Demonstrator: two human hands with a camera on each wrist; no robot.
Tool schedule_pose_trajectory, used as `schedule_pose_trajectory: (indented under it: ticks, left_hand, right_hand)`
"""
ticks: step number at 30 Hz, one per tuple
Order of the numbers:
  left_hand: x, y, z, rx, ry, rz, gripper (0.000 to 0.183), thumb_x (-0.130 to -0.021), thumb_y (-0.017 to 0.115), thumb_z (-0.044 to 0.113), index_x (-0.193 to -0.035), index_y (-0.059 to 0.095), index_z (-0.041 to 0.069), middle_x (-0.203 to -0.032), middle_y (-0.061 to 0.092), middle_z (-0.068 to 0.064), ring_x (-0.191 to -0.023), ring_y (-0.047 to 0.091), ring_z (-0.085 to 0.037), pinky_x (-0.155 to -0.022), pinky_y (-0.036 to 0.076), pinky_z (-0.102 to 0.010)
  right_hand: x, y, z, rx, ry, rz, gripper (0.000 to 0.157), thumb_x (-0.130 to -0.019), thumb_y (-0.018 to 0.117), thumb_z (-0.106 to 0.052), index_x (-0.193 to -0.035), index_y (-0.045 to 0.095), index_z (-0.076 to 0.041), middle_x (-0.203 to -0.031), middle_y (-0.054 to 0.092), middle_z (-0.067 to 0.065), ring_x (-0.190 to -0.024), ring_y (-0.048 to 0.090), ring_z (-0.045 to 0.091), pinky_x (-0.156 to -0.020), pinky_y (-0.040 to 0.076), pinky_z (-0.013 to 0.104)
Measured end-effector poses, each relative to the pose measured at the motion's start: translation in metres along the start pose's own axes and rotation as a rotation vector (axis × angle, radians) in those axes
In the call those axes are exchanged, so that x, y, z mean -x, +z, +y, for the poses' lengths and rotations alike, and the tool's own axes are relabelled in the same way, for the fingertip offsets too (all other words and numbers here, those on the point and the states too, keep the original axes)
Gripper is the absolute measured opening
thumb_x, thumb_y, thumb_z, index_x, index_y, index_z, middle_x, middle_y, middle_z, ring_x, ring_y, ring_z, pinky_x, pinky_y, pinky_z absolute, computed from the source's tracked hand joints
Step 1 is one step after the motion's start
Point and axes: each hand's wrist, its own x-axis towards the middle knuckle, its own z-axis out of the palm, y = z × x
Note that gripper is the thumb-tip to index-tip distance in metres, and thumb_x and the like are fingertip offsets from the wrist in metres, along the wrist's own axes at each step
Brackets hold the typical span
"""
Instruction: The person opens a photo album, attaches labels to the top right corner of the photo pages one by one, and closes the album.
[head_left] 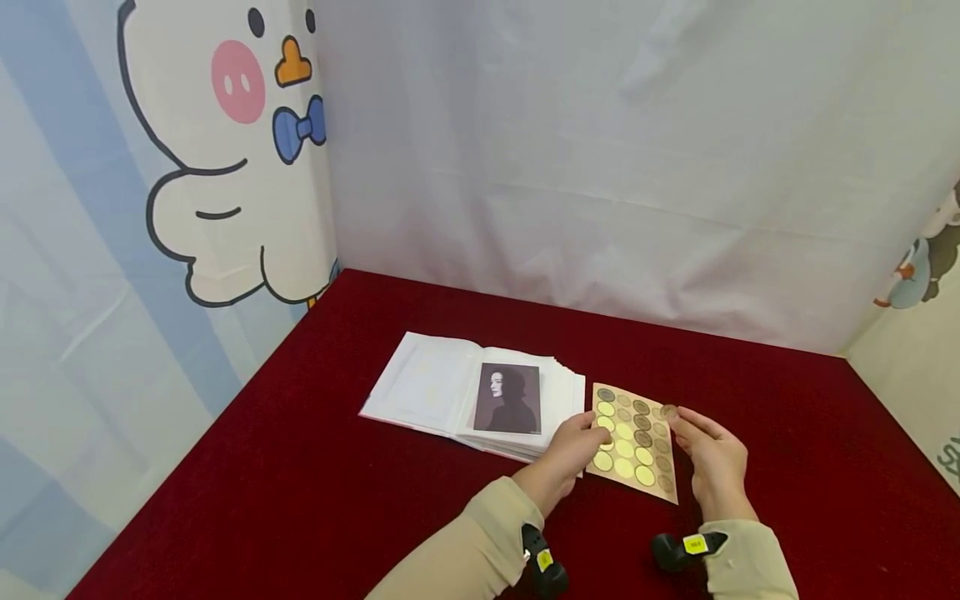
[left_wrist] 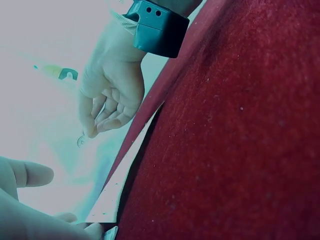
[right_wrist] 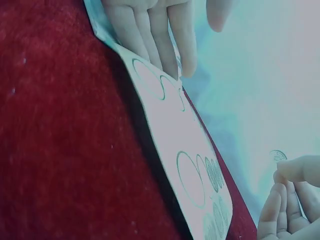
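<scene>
My right hand (head_left: 716,467) pinches a small round sticker (head_left: 669,412) between thumb and fingertips, by the top right corner of a tan sticker sheet (head_left: 633,404). Gold and brown circles cover the sheet in rows. At its left edge lies my left hand (head_left: 562,462), fingers straight against the sheet and partly hidden by it. The left thumb (left_wrist: 37,172) stands raised apart from the fingers, and overlaps the circles in the head view. The pinched sticker (right_wrist: 278,155) is clear of the sheet in the right wrist view.
An open photo album (head_left: 435,375) lies left of the sheet, with a dark portrait photo (head_left: 517,404) on its right page. Red cloth (head_left: 300,475) covers the table. Hanging cloths (head_left: 600,167) close off the back and sides.
</scene>
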Motion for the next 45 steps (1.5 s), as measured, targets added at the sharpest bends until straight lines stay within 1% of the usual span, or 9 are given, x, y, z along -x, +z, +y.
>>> schedule_pose_trajectory:
  ticks: [5,8,12,16,21,25,31,36,45]
  left_hand:
    - [0.0,-0.002,0.0,0.02,0.032,-0.002,0.061,-0.076,0.055,0.003,-0.135,0.043,-0.005,-0.136,0.044,-0.018,-0.127,0.037,-0.032,-0.104,0.03,-0.042]
    - [-0.002,-0.003,0.0,0.04,0.039,0.007,0.062,-0.076,0.053,0.002,-0.136,0.04,-0.005,-0.135,0.044,-0.02,-0.125,0.04,-0.033,-0.102,0.033,-0.041]
    - [-0.003,-0.005,0.001,0.06,0.016,0.026,0.057,-0.078,0.051,0.002,-0.134,0.044,-0.003,-0.119,0.055,-0.017,-0.105,0.057,-0.026,-0.09,0.046,-0.034]
    - [-0.003,-0.005,0.002,0.091,0.007,0.03,0.048,-0.082,0.051,0.003,-0.13,0.049,-0.004,-0.105,0.06,-0.013,-0.089,0.06,-0.019,-0.081,0.05,-0.028]
    - [-0.002,-0.011,0.002,0.176,0.042,-0.057,0.039,-0.091,0.05,0.004,-0.127,0.049,-0.009,-0.113,0.059,-0.02,-0.104,0.058,-0.028,-0.087,0.048,-0.032]
    - [-0.003,-0.018,0.005,0.245,0.052,-0.118,0.037,-0.093,0.048,0.002,-0.128,0.047,-0.011,-0.119,0.056,-0.023,-0.111,0.054,-0.035,-0.09,0.047,-0.035]
    - [-0.004,-0.027,0.008,0.288,0.045,-0.134,0.038,-0.093,0.048,0.0,-0.129,0.046,-0.011,-0.121,0.054,-0.026,-0.11,0.054,-0.036,-0.088,0.048,-0.033]
    - [-0.005,-0.033,0.009,0.314,0.024,-0.131,0.038,-0.092,0.047,-0.001,-0.13,0.046,-0.01,-0.123,0.053,-0.026,-0.11,0.055,-0.035,-0.085,0.05,-0.032]
    - [-0.003,-0.043,0.014,0.324,0.033,-0.133,0.04,-0.092,0.049,0.0,-0.13,0.045,-0.01,-0.121,0.054,-0.026,-0.111,0.054,-0.037,-0.085,0.049,-0.03]
  right_hand:
    - [-0.002,0.003,0.002,-0.043,0.006,-0.012,0.026,-0.081,0.07,-0.006,-0.07,0.068,-0.03,-0.077,0.06,-0.014,-0.073,0.059,0.003,-0.069,0.051,0.018]
    - [-0.001,0.004,0.002,-0.048,0.009,-0.016,0.027,-0.082,0.069,-0.006,-0.07,0.068,-0.029,-0.078,0.06,-0.014,-0.073,0.059,0.003,-0.07,0.051,0.019]
    - [0.001,0.006,0.001,-0.036,0.014,-0.019,0.027,-0.083,0.069,-0.007,-0.07,0.067,-0.03,-0.079,0.059,-0.014,-0.075,0.059,0.003,-0.072,0.05,0.019]
    - [0.002,0.007,0.0,-0.015,0.018,-0.015,0.024,-0.084,0.068,-0.008,-0.072,0.067,-0.03,-0.084,0.058,-0.012,-0.077,0.058,0.004,-0.075,0.05,0.02]
    - [0.005,0.01,-0.001,-0.018,0.024,-0.027,0.021,-0.082,0.07,-0.011,-0.075,0.068,-0.03,-0.092,0.057,-0.009,-0.081,0.056,0.005,-0.077,0.049,0.02]
    - [0.007,0.014,-0.004,-0.053,0.05,-0.044,0.02,-0.081,0.072,-0.012,-0.075,0.07,-0.031,-0.097,0.057,-0.009,-0.08,0.057,0.006,-0.078,0.048,0.021]
    - [0.009,0.019,-0.006,-0.032,0.065,-0.053,0.016,-0.082,0.07,-0.013,-0.084,0.071,-0.029,-0.109,0.054,-0.002,-0.083,0.057,0.007,-0.081,0.047,0.022]
    - [0.009,0.023,-0.006,-0.018,0.054,-0.059,0.015,-0.083,0.069,-0.013,-0.085,0.07,-0.028,-0.107,0.055,-0.003,-0.086,0.056,0.007,-0.082,0.047,0.022]
    - [0.011,0.028,-0.005,-0.001,0.05,-0.074,0.013,-0.083,0.069,-0.014,-0.09,0.069,-0.025,-0.108,0.055,-0.001,-0.085,0.056,0.006,-0.085,0.046,0.025]
